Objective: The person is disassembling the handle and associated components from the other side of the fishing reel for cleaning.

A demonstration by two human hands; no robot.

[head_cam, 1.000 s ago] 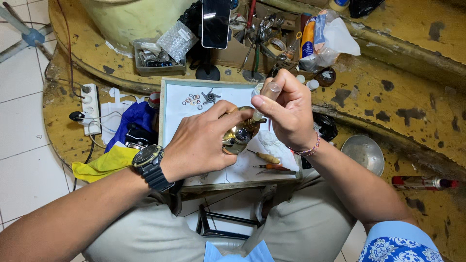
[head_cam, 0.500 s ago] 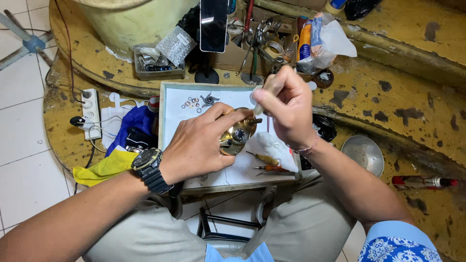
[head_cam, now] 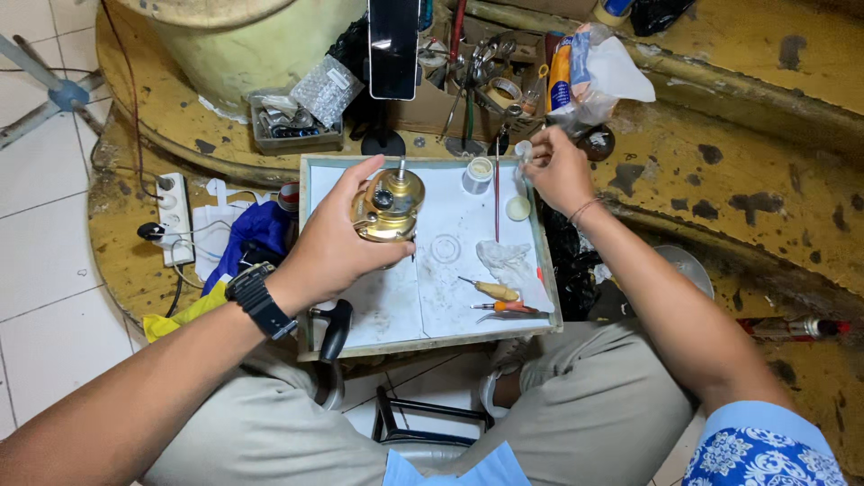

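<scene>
- The shallow tray [head_cam: 549,306] lies under both hands, on the lap.
- The left hand [head_cam: 333,247] has its grip wrapped around a gold fishing reel [head_cam: 389,207], held above the tray's upper left.
- The right hand [head_cam: 558,171] pinches a small white piece [head_cam: 524,149], possibly a cap, at the tray's far edge.
- Beside that grip stands a thin red-handled tool [head_cam: 496,193].

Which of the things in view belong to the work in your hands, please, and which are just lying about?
In use:
- gold fishing reel, held in left hand
- small white container, at right hand
- white work tray

Lying about:
- two screwdrivers
- crumpled cloth
- power strip
- blue bag
- upright phone
</scene>
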